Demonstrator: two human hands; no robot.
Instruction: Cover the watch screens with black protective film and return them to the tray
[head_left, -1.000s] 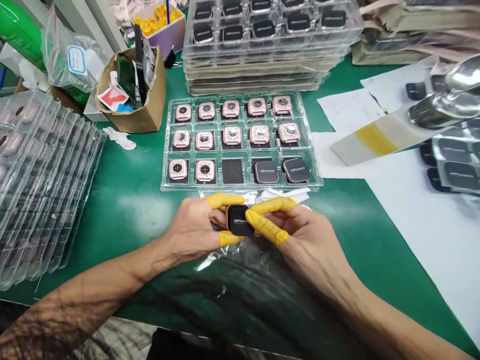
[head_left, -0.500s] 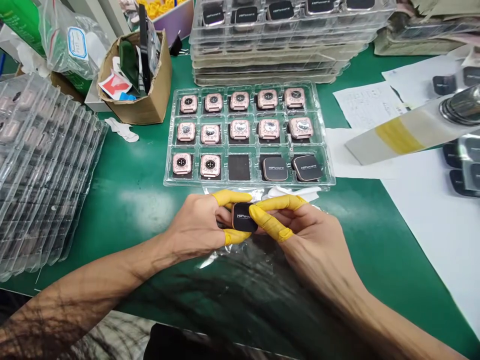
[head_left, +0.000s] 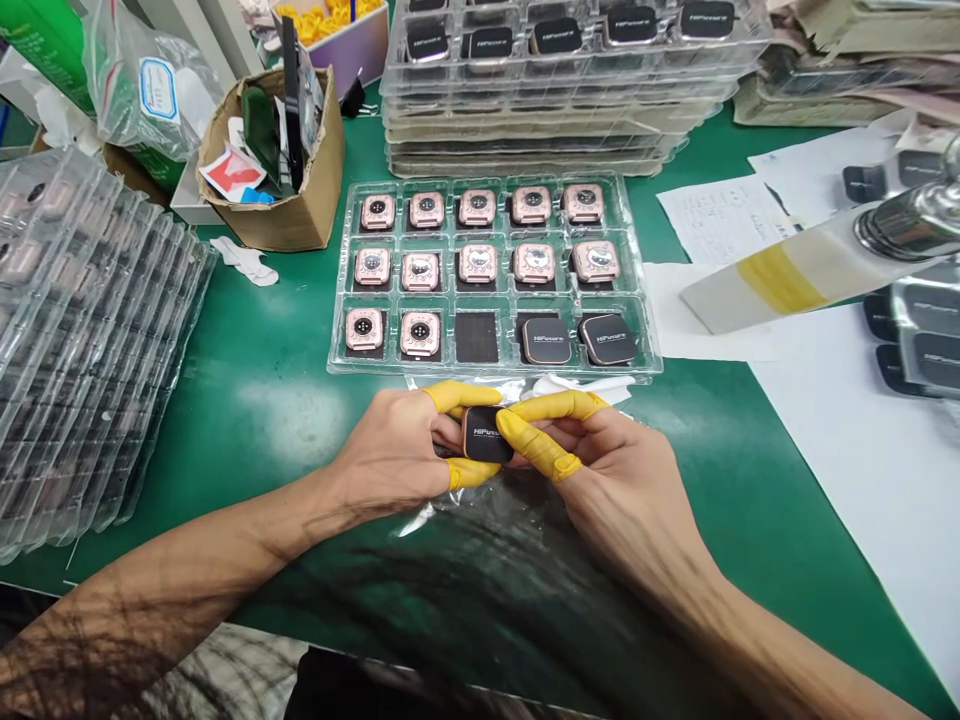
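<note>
Between my two hands is a square smartwatch body (head_left: 484, 434), its black "HiFuture" face towards me. My left hand (head_left: 409, 440) grips its left side, with yellow finger cots on thumb and finger. My right hand (head_left: 600, 450), also in yellow cots, pinches the right edge, thumb over the face's corner. Just beyond lies a clear plastic tray (head_left: 334, 340) with rows of watch bodies. Most lie pink back up; two at the front right, including one watch body (head_left: 546, 341), show black faces. One front pocket (head_left: 476, 337) holds only a dark pad. Clear film (head_left: 510, 510) lies under my hands.
Stacked trays stand at left (head_left: 82, 350) and at the back (head_left: 570, 100). A cardboard box (head_left: 311, 205) of odds and ends sits back left. A white bottle with a yellow band (head_left: 780, 275) reaches in from the right, over paper sheets (head_left: 840, 430).
The view has shifted slightly, so the back trays and the bottle appear a little further left. Both hands keep the same hold on the watch body.
</note>
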